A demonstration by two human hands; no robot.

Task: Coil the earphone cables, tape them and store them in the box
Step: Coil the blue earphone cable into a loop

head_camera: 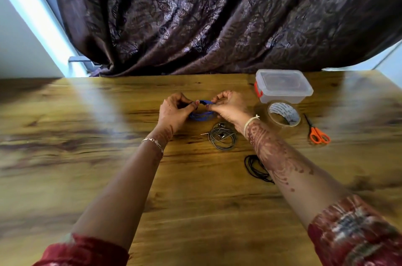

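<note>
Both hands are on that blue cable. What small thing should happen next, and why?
Probably the right hand should reach for the tape roll while the left hand pinches the blue coil: the coil looks wound, no tape shows on it, and the roll lies near that hand.

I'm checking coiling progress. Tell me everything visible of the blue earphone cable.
The blue earphone cable is a thin cord gathered into a loose coil of several loops. The left hand and right hand pinch its upper part from either side; a small dark piece between them is too blurred to identify. Its lower loops reach the wooden table or hang just above it. No tape shows on it.
</note>
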